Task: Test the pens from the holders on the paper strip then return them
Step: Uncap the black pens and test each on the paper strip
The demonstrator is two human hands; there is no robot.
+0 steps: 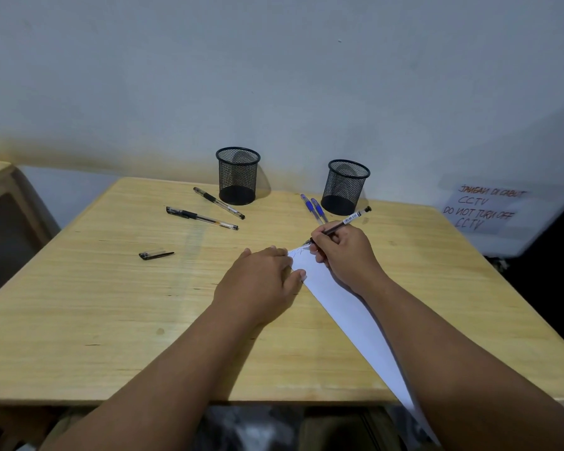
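At the far end of the paper strip (345, 307), seen from the head camera, we have our right hand (342, 252) writing with a black pen (337, 226). Its tip sits on the strip's far corner, where faint scribbles already show. The pen's long axis runs from that tip up and away to the right, its back end pointing toward the right mesh holder (345, 187), which stands just beyond our knuckles. So for the return, the right hand is clearly the nearer one, and we judge a short lift and a turn to upright would bring the pen over that rim.

Our right grip is closed around the pen, fingers curled and pinching the barrel near the tip. Our left hand (264, 281) lies flat with straight fingers, pressing the strip's left edge onto the worktop (111, 304) and holding nothing.

Two blue pens (314, 208) lie side by side between our right hand and the right holder. Two black pens (209, 211) lie near the left mesh holder (237, 175). Both holders look empty. A loose cap (155, 254) rests well to the left.
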